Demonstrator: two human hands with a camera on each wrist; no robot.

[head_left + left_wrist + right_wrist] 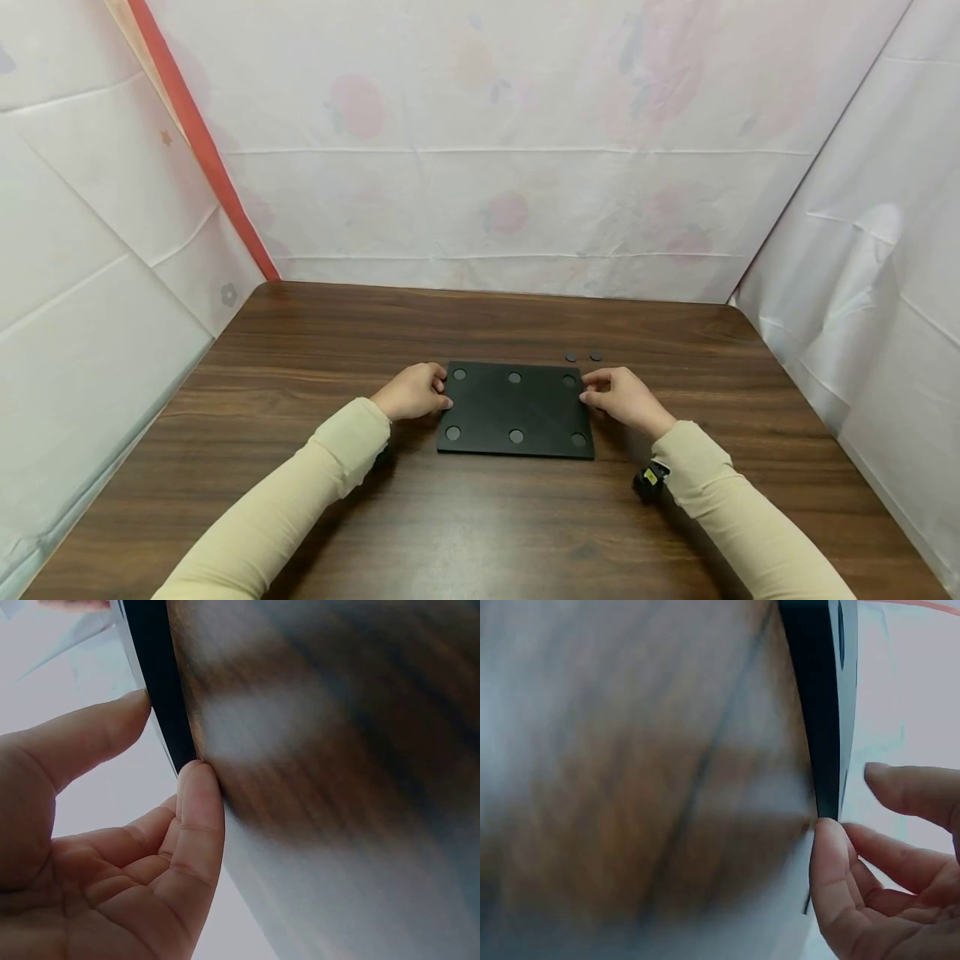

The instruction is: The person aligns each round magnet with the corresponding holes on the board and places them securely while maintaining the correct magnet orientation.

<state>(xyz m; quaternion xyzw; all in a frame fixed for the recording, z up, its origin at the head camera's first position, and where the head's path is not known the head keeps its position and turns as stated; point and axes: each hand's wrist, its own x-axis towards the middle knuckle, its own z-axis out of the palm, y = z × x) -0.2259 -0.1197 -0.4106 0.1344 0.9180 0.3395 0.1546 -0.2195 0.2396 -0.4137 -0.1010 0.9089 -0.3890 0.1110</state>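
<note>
A flat black rectangular board [517, 407] with several round recesses, near its top and bottom edges, lies on the wooden table. My left hand [414, 392] grips the board's left edge; in the left wrist view its thumb meets the upper side of the board's edge [159, 671], with a fingertip at the lower side. At the opposite edge my right hand [622, 402] holds the board, curled fingers [831, 859] touching its side. The right thumb [892, 780] stands slightly off the edge in the right wrist view. Just beyond the board's far right corner lie two small dark discs, one disc [572, 357] left of the other [596, 357].
The brown wooden table [480, 525] extends around the board on every side. Pale printed curtains [480, 208] hang behind and beside it, with a red strip [202, 142] at the back left corner. A small black device [649, 482] is on the right wrist.
</note>
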